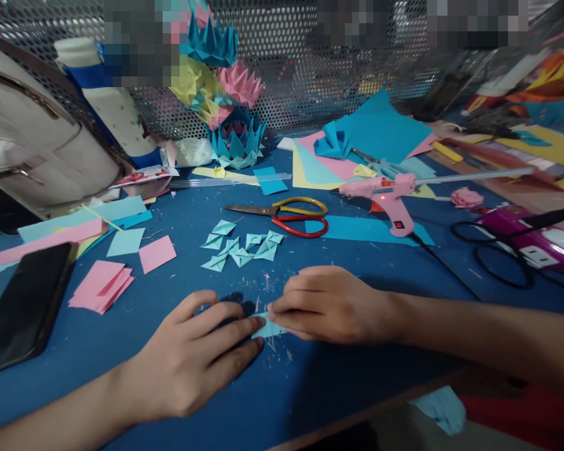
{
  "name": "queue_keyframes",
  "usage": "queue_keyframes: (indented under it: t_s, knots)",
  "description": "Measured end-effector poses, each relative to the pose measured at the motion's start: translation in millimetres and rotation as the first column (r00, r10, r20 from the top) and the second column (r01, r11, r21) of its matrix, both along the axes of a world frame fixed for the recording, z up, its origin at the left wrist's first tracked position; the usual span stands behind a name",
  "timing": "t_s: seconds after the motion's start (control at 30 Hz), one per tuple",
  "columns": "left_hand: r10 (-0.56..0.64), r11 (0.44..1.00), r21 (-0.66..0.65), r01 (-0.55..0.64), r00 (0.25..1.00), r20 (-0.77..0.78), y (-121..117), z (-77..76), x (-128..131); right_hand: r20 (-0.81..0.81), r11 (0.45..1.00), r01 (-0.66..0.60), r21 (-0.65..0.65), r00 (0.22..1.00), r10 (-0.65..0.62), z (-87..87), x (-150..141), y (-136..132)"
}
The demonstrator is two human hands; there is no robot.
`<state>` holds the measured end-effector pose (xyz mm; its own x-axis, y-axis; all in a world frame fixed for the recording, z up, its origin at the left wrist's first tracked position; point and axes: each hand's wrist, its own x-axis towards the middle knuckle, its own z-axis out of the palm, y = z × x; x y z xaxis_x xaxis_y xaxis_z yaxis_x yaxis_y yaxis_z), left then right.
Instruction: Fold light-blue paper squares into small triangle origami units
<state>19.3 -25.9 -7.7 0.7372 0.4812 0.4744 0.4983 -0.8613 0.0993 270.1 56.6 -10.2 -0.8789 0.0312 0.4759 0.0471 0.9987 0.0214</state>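
in the head view, the small light blue paper (273, 327) lies on the blue table (249, 401) near its front edge, directly between the two hands. the left hand (188, 357) grasps its left end with thumb and forefinger, the other fingers loosely bent; the right hand (333, 304) has its fingers curled in over the right end, gripping it, though i cannot tell where that thumb sits. this looks like creasing a fold, and it would go best with the left fingertips as an anchor — firm, not dragging — while the right ones line up the edges before pressing. running a nail outward along the crease should sharpen it. the folded pieces (241, 256) just beyond make a handy model for matching corners. the scissors (269, 210) and glue gun (395, 190), its light glowing, lie farther back — safely apart from the fingers.
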Motion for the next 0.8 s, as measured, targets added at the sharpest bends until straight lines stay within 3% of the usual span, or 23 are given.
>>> queue_keyframes:
  t_s: [0.27, 0.57, 0.8]
  knots:
    - [0.022, 0.999, -0.033, -0.024, 0.998, -0.056, -5, -5.0, 1, 0.027, 1.000, -0.019, -0.008, 0.999, 0.020, 1.4, -2, 2]
    - [0.134, 0.986, -0.078, -0.149, 0.978, -0.162, -21, -1.1, 17, 0.269, 0.996, -0.047, -0.077, 0.961, 0.066, 22.6, 7, 11]
    - [0.133, 0.990, 0.072, -0.124, 0.980, -0.146, -28, -0.6, 25, 0.260, 0.996, -0.028, -0.089, 0.964, 0.050, 22.5, 4, 8]
